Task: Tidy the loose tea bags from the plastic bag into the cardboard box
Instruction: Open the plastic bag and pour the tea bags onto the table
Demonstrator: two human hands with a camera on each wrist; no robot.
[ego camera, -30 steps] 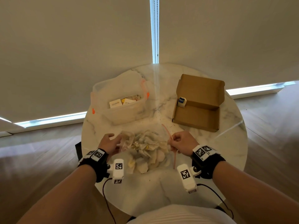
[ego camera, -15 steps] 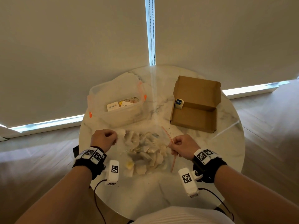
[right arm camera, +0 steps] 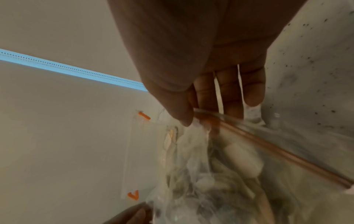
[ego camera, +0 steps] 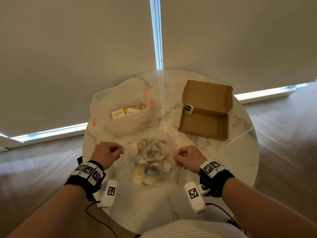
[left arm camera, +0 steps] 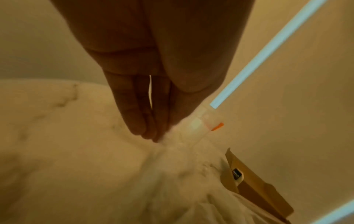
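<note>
Both hands grip the plastic bag (ego camera: pixel 151 162) on the marble table (ego camera: pixel 240 152): left hand (ego camera: pixel 107 154) pinching its closed end, right hand (ego camera: pixel 187 158) its red zip edge. Nearly all tea bags (ego camera: pixel 152 157) remain inside; farther off, the open cardboard box (ego camera: pixel 205 115) holds one blue-labelled sachet (ego camera: pixel 188 109).

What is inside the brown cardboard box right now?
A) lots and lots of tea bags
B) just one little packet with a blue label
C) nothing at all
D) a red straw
B: the open cardboard box holds only one small packet with a blue label, leaning in its far left corner, while the loose tea bags are still in the plastic bag held between both hands.
</note>
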